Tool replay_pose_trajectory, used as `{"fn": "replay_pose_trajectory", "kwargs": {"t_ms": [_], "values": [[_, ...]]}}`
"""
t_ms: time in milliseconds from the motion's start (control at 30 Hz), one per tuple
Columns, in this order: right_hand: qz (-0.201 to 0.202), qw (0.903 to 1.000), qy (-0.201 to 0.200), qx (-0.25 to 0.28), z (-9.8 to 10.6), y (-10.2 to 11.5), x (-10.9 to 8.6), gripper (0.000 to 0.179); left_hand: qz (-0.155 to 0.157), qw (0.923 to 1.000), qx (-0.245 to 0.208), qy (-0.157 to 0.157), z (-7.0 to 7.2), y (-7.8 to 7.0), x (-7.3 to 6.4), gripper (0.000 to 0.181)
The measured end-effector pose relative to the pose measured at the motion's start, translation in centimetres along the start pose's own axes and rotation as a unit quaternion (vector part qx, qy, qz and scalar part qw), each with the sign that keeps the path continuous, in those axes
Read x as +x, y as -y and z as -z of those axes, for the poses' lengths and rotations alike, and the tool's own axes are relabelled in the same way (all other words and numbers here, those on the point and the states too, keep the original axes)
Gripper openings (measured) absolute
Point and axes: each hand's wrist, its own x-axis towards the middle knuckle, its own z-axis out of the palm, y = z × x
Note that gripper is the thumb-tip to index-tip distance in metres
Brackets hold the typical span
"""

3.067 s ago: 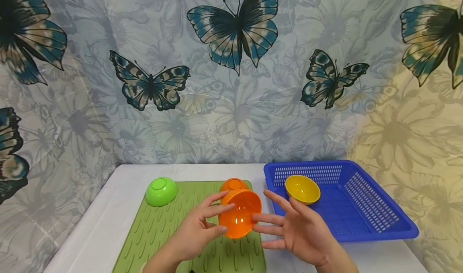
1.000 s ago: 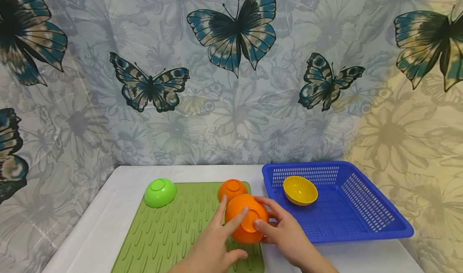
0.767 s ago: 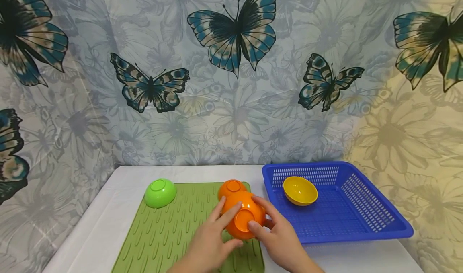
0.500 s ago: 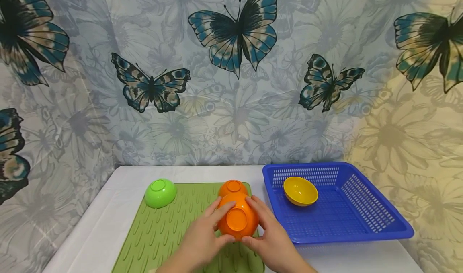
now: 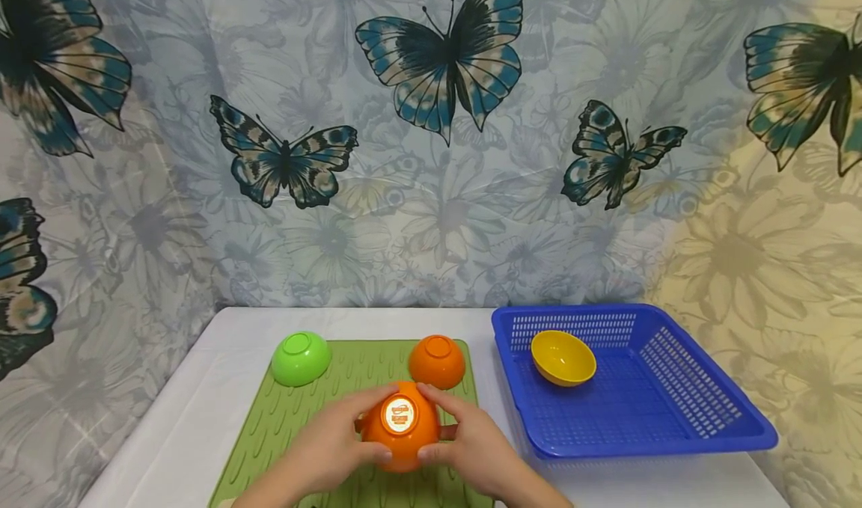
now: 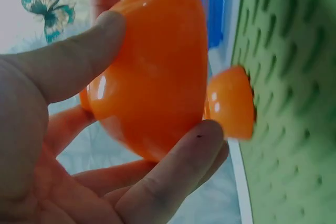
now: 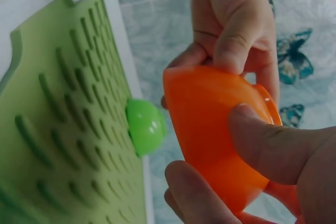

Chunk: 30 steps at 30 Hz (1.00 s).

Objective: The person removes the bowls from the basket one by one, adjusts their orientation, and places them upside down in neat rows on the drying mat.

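Between my two hands is an orange bowl (image 5: pixel 419 448), upside down, its ringed base with a pale round label facing up in the head view. My left hand (image 5: pixel 322 442) grips its left side, thumb near the front and fingers round the back. My right hand (image 5: pixel 477 442) holds the right side the same way. Both wrist views show the held bowl (image 6: pixel 157 72) apart from the green ridged mat (image 7: pixel 68 114), rim toward it. A second orange bowl (image 5: pixel 438 364) sits upside down at the mat's far right corner. A green bowl (image 5: pixel 301 360) sits upside down at the far left corner.
A blue plastic basket (image 5: pixel 673 447) stands right of the mat on the white-covered table (image 5: pixel 168 403). Inside it, at the left, lies a yellow bowl (image 5: pixel 563 358), opening up. A butterfly-patterned cloth (image 5: pixel 444 231) hangs behind the table.
The orange bowl has been turned from opening toward the camera to base up. Both hands now hold it, and it has moved left and nearer, away from the other orange bowl.
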Motion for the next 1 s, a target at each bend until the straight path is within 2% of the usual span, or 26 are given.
{"fn": "replay_pose_trajectory", "kwargs": {"t_ms": [267,433,700,833,1000], "values": [[-0.029,0.9984,0.023,0.042,-4.3,0.2,3.5,0.071,0.055,0.9981,-0.022,0.015,3.6,3.3,-2.2,0.072],[-0.043,0.9956,0.037,0.075,-7.3,0.3,5.6,0.069,0.102,0.9947,0.001,0.015,5.9,5.1,-3.8,0.073],[-0.070,0.9865,0.042,0.142,-11.9,-0.4,7.6,0.066,0.169,0.9855,0.003,0.010,7.7,7.8,-5.8,0.076],[-0.085,0.9807,0.047,0.170,-13.3,-0.8,8.3,0.066,0.177,0.9841,0.001,0.013,8.3,9.1,-6.3,0.076],[-0.101,0.9713,0.053,0.208,-14.1,-1.4,9.0,0.063,0.155,0.9873,-0.018,0.029,8.8,10.8,-6.6,0.075]]}}
